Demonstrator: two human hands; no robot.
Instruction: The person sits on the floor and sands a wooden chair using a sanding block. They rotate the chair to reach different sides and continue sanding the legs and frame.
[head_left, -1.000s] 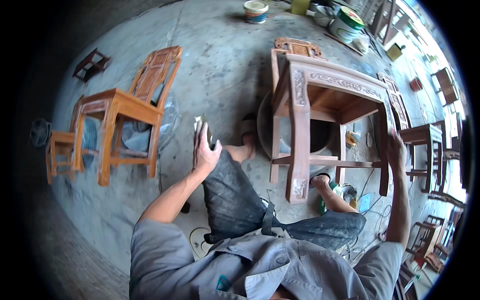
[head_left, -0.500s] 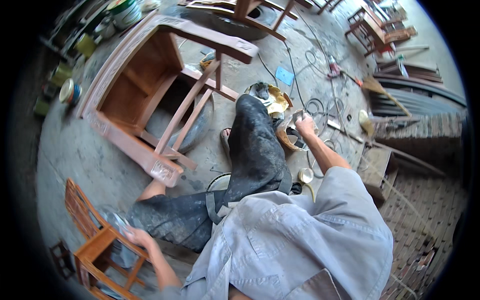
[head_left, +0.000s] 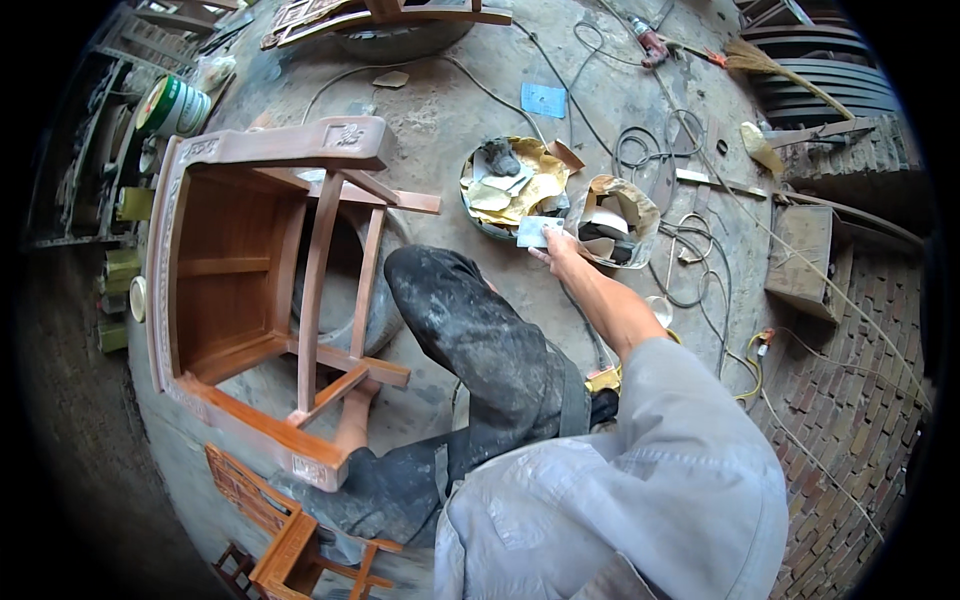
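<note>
My right hand (head_left: 560,250) reaches out in front of me, its fingers pinching a small flat pale-blue rectangular sheet (head_left: 535,231). The sheet is over the near rim of a round tub (head_left: 468,205) filled with crumpled yellowish paper and scraps. Just right of the hand stands an open-topped bag-like container (head_left: 645,240) with curved pieces and dark scraps inside. A wooden stool-like furniture frame (head_left: 225,265) with carved edges lies on its side to my left, against a tyre (head_left: 385,265). My left hand is out of view.
Coiled cables (head_left: 655,150) and a red power tool (head_left: 648,45) lie on the floor ahead. A blue sheet (head_left: 543,99) and a broom (head_left: 750,58) lie farther off. A wooden box (head_left: 800,250) stands at right. A small brown chair (head_left: 285,540) is at lower left.
The view has swung, shifting the furniture lower. My right hand has moved from the bag-like container to the tub's rim, and the pale-blue sheet shows in it. My left hand has left the view.
</note>
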